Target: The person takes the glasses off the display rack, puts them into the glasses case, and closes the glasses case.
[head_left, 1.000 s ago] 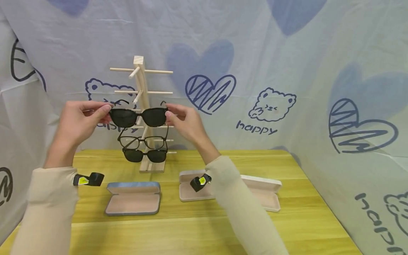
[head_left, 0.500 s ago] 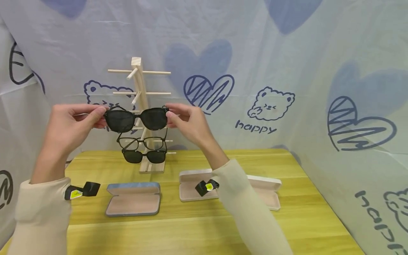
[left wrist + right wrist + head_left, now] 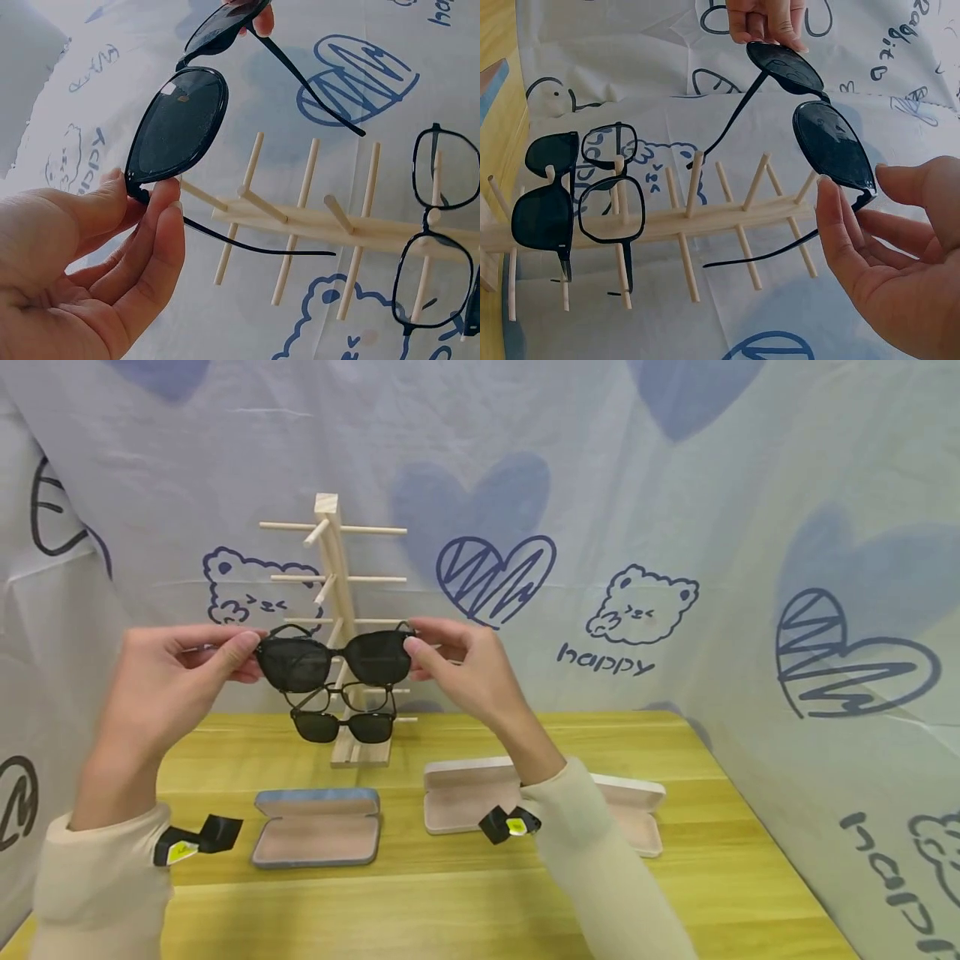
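From the head camera, we hold a pair of black sunglasses [image 3: 334,657] in the air in front of a wooden display rack [image 3: 339,610], well above the yellow table [image 3: 465,893]. Our left hand [image 3: 168,681] pinches the frame's left corner and our right hand [image 3: 465,668] pinches its right corner, each grip closed on the frame. The lenses cover part of the rack's middle pegs. Below them hang a clear-lens pair [image 3: 341,697] and a second dark pair [image 3: 342,726]. A blue open case [image 3: 315,827] lies on the table; our right sleeve cuts a white open case [image 3: 457,793] in two and hides its middle.

From the left wrist, our left hand [image 3: 82,285] closes thumb and fingertips on the hinge of the sunglasses [image 3: 180,127], one temple arm trailing across the rack [image 3: 322,217]. Only a fingertip or two of the other hand shows at the top edge. The clear-lens pair [image 3: 439,240] is cropped at the right border.

From the right wrist, our right hand [image 3: 892,247] pinches the sunglasses [image 3: 829,142] at their end; the far hand [image 3: 769,19] is cut off at the top. The rack [image 3: 667,221] lies sideways in this view, carrying the clear-lens pair [image 3: 611,187] and the dark pair [image 3: 544,199].
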